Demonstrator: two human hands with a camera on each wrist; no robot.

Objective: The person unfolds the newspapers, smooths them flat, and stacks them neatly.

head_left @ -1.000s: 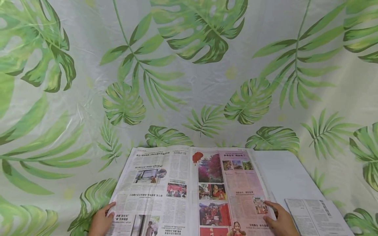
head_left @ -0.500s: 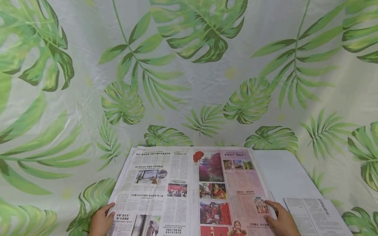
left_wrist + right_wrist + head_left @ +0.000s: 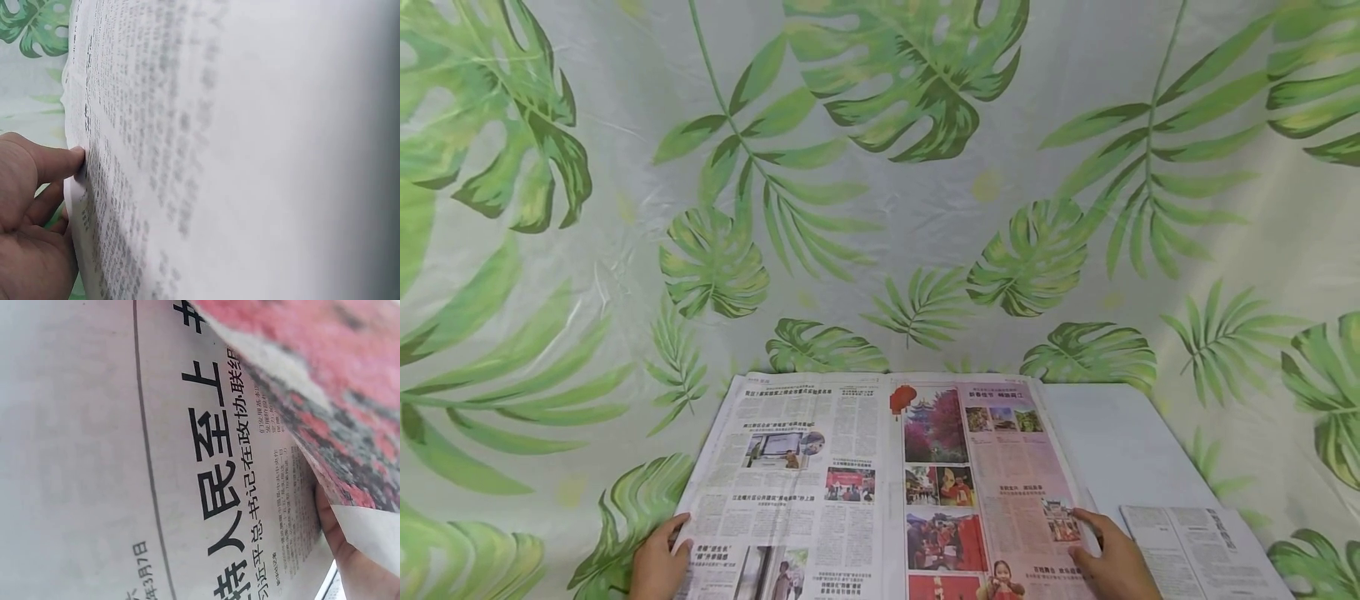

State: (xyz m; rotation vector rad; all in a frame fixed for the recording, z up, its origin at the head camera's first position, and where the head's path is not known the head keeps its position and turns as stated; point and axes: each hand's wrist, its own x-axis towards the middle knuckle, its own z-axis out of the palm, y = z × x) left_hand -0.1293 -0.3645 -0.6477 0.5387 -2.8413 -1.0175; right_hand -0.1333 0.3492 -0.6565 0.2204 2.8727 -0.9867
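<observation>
An open newspaper point(image 3: 850, 533) spreads across the bottom middle of the head view, its left page mostly text and its right page pink with colour photos. At its left edge my left hand point(image 3: 658, 562) grips the paper; in the left wrist view the left hand point(image 3: 28, 244) has its thumb on the printed side and its fingers partly behind the edge. My right hand point(image 3: 1112, 560) holds the right edge, thumb and index finger showing. Seen from the right wrist, the right hand point(image 3: 362, 569) is partly hidden by a curled sheet, with large black headline characters point(image 3: 215, 469) beside it.
To the right of the newspaper lies a flat white surface point(image 3: 1120, 442). A smaller folded printed paper point(image 3: 1195, 542) rests over its near part. A pale cloth point(image 3: 925, 242) with green leaf prints covers the background and sides.
</observation>
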